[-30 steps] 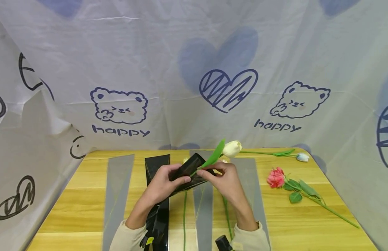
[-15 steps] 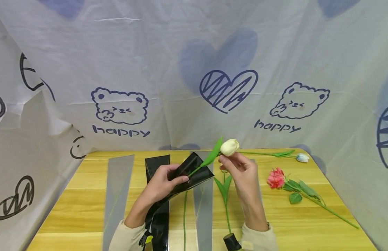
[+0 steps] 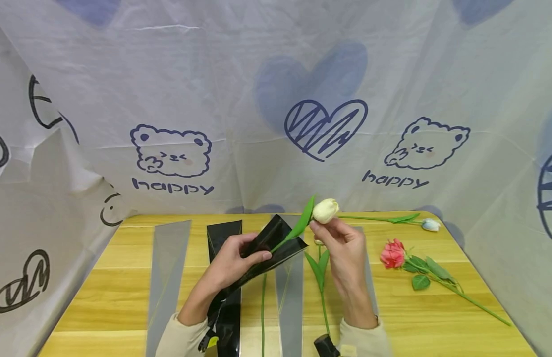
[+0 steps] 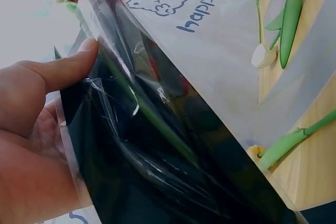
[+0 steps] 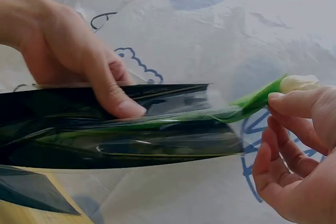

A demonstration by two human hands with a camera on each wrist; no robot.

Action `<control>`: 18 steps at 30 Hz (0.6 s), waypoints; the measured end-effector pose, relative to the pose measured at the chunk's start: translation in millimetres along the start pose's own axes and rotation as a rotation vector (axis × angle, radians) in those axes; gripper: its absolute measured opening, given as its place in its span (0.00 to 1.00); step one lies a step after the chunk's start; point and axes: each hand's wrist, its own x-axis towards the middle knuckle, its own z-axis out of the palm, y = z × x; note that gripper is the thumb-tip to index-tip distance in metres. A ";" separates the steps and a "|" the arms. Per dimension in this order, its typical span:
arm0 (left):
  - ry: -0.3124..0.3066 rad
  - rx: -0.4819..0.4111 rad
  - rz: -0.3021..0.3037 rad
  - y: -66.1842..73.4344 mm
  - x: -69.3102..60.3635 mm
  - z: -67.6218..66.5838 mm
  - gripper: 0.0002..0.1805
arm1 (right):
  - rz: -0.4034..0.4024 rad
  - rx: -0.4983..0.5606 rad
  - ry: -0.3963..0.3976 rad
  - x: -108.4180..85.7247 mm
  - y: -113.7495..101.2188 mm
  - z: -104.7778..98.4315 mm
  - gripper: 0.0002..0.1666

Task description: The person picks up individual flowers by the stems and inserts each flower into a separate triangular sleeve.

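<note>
White tulip [image 3: 302, 220], right hand [image 3: 346, 248] moved up — pinching beneath bloom [image 3: 326, 210]

Soft, even light falls on the white fabric backdrop printed with blue drawings [image 3: 245, 84] behind the glossy black plastic sleeve [image 3: 258, 270] in the head view. Pale glare streaks that sleeve in both wrist views; the left one washes out beyond its upper left.

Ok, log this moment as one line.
left hand: grips glossy black plastic wrapper; right hand: pinches white tulip; tulip's green stem: partly inside wrapper; pink rose: on wooden table
</note>
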 end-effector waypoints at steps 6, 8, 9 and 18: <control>0.014 -0.011 0.011 4.4 -0.5 0.1 0.16 | 0.009 -0.040 -0.055 -4.5 6.1 12.0 0.08; 0.017 -0.019 0.011 5.6 -1.0 0.3 0.16 | 0.016 -0.039 -0.081 -6.5 7.6 14.7 0.06; 0.018 -0.025 0.010 6.3 -1.2 0.5 0.16 | 0.023 -0.041 -0.088 -7.7 7.9 15.7 0.06; -0.010 -0.077 0.011 10.7 -1.0 1.6 0.16 | 0.113 -0.073 -0.091 -9.7 8.4 17.9 0.06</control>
